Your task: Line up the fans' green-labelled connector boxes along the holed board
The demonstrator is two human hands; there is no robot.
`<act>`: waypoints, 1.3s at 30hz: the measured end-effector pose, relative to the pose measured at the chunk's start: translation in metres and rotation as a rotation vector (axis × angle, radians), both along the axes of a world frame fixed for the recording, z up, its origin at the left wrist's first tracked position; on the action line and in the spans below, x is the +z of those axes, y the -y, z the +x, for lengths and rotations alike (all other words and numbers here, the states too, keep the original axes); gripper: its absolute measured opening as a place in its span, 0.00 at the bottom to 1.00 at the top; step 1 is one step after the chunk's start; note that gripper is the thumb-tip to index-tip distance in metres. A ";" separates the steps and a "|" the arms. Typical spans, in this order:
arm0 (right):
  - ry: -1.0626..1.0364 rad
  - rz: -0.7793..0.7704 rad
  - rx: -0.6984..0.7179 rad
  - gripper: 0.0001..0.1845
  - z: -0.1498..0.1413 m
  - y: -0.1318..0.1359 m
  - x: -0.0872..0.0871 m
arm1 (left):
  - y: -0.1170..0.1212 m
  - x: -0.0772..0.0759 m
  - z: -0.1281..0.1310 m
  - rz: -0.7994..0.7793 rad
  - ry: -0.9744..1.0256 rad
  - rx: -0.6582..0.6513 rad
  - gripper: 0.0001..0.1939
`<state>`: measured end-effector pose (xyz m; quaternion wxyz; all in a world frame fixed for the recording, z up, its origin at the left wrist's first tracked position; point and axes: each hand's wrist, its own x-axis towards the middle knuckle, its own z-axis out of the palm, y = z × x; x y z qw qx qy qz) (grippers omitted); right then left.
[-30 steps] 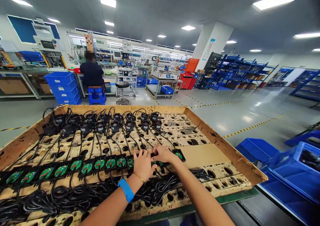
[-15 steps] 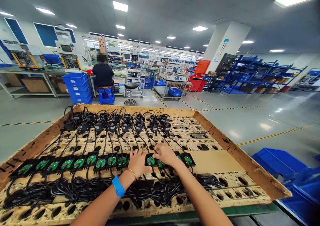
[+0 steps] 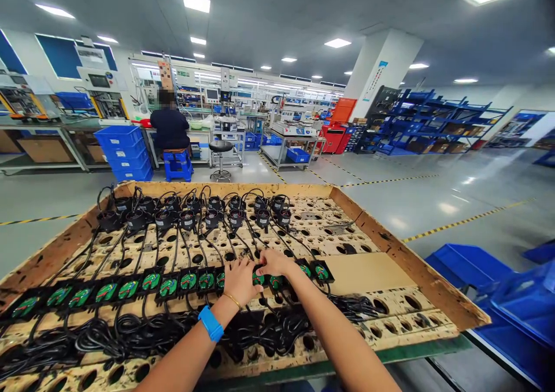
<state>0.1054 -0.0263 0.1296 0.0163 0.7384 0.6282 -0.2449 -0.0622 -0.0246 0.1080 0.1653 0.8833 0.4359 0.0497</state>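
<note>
Head view — both hands' fingers (image 3: 266,260) atop green-faced module (image 3: 259,277) — touching.

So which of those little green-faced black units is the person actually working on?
Start at the big wooden tray full of holes. A row of black units with green faces crosses it. The one meant sits between the left hand and right hand, the only one both touch, partly covered by them.

Wooden holed tray (image 3: 403,259) w/ black units (image 3: 130,289); cables (image 3: 143,334); cardboard (image 3: 368,272).
</note>
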 end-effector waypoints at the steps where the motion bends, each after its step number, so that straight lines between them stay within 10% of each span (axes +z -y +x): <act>1: 0.000 0.002 0.008 0.23 -0.001 0.001 -0.001 | 0.000 -0.001 0.001 0.002 0.004 0.004 0.34; 9: 0.063 0.039 -0.040 0.34 -0.008 0.011 -0.005 | -0.008 -0.003 -0.017 -0.060 0.045 -0.035 0.37; 15: 0.002 0.221 0.033 0.21 -0.026 0.002 0.007 | -0.016 0.000 -0.054 -0.066 0.043 0.037 0.34; 26: 0.035 0.087 0.076 0.12 -0.044 -0.010 -0.005 | -0.010 0.008 -0.047 -0.028 -0.042 -0.017 0.32; 32: 0.029 0.040 0.133 0.29 -0.044 -0.004 -0.002 | -0.010 0.007 -0.042 0.003 -0.027 -0.029 0.34; 39: -0.006 0.064 0.150 0.27 -0.043 -0.004 0.000 | -0.014 0.000 -0.080 -0.084 0.107 -0.021 0.49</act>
